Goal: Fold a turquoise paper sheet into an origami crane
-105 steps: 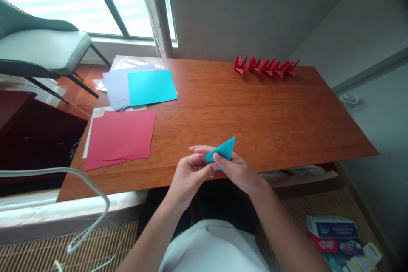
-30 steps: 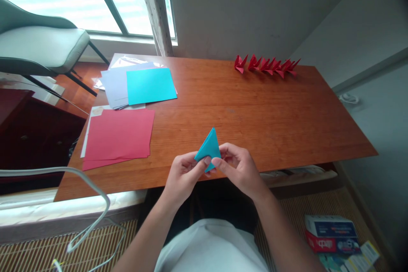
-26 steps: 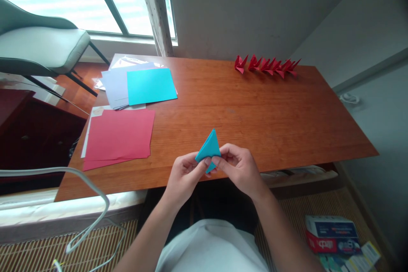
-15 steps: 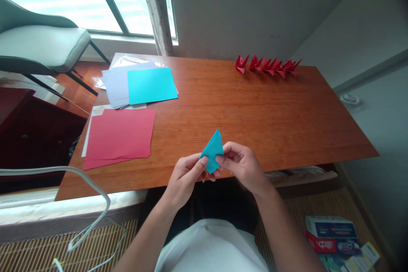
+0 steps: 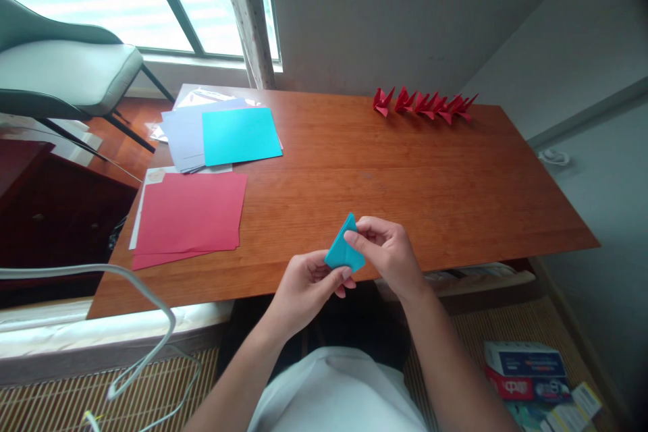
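A small folded piece of blue paper [image 5: 342, 251], pointed at its top, is held between both hands over the table's front edge. My left hand [image 5: 312, 287] pinches its lower part, thumb on the near face and fingers behind. My right hand [image 5: 387, 250] grips its upper right side, the thumb lying across the face and the fingers curled behind. The underside of the paper and some fingertips are hidden.
On the wooden table [image 5: 430, 182], red sheets [image 5: 192, 212] and a blue sheet [image 5: 241, 136] over pale papers [image 5: 182, 135] lie at left. Several red folded-paper cranes [image 5: 425, 104] line the back right. A white cable [image 5: 156, 304] loops at lower left; boxes [image 5: 526, 371] stand at lower right.
The blue paper has turned slightly and shifted a little to the right. My right thumb has moved up its face, and my left thumb has slid to its lower edge.
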`<state>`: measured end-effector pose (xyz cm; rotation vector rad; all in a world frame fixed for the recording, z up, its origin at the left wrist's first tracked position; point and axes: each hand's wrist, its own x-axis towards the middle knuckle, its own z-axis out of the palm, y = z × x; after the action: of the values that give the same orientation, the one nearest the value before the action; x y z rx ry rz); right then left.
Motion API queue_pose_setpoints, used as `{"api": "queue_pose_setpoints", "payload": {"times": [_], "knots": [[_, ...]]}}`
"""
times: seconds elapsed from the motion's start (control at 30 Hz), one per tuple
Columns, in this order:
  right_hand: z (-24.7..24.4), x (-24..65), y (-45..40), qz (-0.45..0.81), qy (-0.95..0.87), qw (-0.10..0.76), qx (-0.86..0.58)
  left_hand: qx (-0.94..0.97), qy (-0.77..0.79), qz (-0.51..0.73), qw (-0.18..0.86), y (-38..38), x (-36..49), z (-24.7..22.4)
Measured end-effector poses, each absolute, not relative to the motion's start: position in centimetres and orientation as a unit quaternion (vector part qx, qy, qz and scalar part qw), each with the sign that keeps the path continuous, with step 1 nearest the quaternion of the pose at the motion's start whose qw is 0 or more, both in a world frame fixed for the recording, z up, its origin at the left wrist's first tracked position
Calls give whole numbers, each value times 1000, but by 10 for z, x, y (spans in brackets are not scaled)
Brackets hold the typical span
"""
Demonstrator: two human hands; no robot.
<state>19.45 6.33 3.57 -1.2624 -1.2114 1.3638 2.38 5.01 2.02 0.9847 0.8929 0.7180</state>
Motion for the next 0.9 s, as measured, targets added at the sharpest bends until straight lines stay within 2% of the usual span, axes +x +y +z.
{"api": "queue_pose_setpoints", "payload": {"times": [0.2, 0.5, 0.73, 0.9], "knots": [[31, 191, 64, 574, -443, 464, -509, 457, 397, 295, 739, 50, 21, 18], [29, 192, 68, 514, -421, 521, -536, 465, 382, 248, 759, 51, 18, 21], [25, 192, 70, 518, -420, 521, -532, 453, 392, 302, 742, 52, 19, 26], [49, 188, 61, 417, -437, 609, -514, 398, 462, 377, 698, 55, 19, 24]]}}
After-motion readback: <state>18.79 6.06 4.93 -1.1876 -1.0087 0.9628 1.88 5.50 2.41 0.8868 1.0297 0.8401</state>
